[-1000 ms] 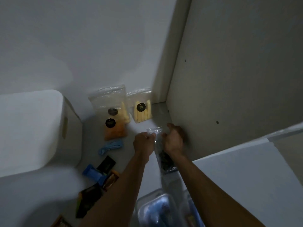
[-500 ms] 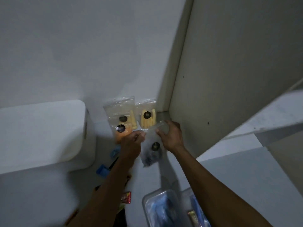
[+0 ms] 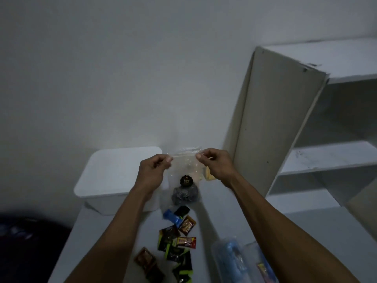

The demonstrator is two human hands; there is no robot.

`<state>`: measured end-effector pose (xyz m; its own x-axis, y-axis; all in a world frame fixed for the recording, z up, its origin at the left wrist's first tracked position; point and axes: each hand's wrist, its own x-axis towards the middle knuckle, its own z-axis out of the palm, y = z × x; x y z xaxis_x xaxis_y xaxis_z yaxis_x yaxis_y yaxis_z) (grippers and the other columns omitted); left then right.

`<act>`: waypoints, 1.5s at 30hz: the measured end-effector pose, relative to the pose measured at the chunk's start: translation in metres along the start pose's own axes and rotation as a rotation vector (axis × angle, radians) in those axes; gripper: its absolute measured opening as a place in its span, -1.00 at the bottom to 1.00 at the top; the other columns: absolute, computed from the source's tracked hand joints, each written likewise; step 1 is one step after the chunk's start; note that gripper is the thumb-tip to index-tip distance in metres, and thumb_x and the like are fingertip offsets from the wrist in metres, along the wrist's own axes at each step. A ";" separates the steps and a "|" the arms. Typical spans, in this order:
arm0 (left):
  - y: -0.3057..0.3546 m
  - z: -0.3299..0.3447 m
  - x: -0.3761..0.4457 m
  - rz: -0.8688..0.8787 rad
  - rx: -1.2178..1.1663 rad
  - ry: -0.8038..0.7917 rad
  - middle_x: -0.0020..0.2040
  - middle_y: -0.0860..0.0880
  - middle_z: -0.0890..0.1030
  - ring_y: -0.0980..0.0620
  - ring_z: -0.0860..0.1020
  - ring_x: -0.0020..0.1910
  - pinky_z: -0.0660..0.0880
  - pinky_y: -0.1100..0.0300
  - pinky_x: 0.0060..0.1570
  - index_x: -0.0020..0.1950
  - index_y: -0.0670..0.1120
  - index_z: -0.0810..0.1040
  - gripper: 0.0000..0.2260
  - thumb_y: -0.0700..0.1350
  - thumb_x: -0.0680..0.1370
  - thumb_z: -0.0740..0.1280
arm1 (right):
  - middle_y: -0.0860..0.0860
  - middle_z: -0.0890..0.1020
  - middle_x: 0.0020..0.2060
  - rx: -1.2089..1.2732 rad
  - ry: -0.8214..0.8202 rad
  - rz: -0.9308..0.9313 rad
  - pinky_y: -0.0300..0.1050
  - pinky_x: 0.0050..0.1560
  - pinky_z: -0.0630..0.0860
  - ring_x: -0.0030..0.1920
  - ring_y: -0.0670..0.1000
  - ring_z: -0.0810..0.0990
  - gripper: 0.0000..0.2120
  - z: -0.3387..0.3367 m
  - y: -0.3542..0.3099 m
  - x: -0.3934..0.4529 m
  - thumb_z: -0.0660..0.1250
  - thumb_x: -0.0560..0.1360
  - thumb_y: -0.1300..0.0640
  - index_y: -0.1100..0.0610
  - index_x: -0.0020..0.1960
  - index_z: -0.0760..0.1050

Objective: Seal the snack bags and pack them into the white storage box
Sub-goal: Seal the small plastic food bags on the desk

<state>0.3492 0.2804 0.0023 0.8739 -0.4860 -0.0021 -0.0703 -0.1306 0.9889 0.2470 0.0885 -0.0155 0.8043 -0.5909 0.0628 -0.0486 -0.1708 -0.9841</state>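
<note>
Both hands, left (image 3: 153, 168) & right (image 3: 214, 162), pinch clear snack bag (image 3: 184, 170) top; uneven press could leave zip unsealed.

head view: single | looked forward and down from above | close over both forearms | faced white wall (image 3: 122, 68) | table (image 3: 224, 211) below

white table (image 3: 230, 219) | white storage box (image 3: 114, 176) | loose snack sachets (image 3: 177, 242) | clear containers (image 3: 234, 260)
</note>
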 end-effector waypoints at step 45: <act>0.091 0.080 -0.056 0.177 -0.095 0.201 -0.13 -0.01 0.64 0.10 0.52 -0.21 0.44 0.27 -0.20 -0.11 -0.10 0.65 -0.93 -0.16 0.55 0.39 | -0.08 0.68 -0.21 -0.490 -0.314 -0.299 -0.13 -0.03 0.56 -0.13 -0.11 0.62 -0.89 -0.075 -0.127 -0.015 0.49 0.47 0.07 0.12 -0.11 0.67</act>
<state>0.2549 0.2267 0.0808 0.9306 -0.3115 0.1923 -0.1936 0.0271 0.9807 0.1972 0.0599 0.1207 0.9561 -0.2165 0.1972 -0.0008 -0.6754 -0.7375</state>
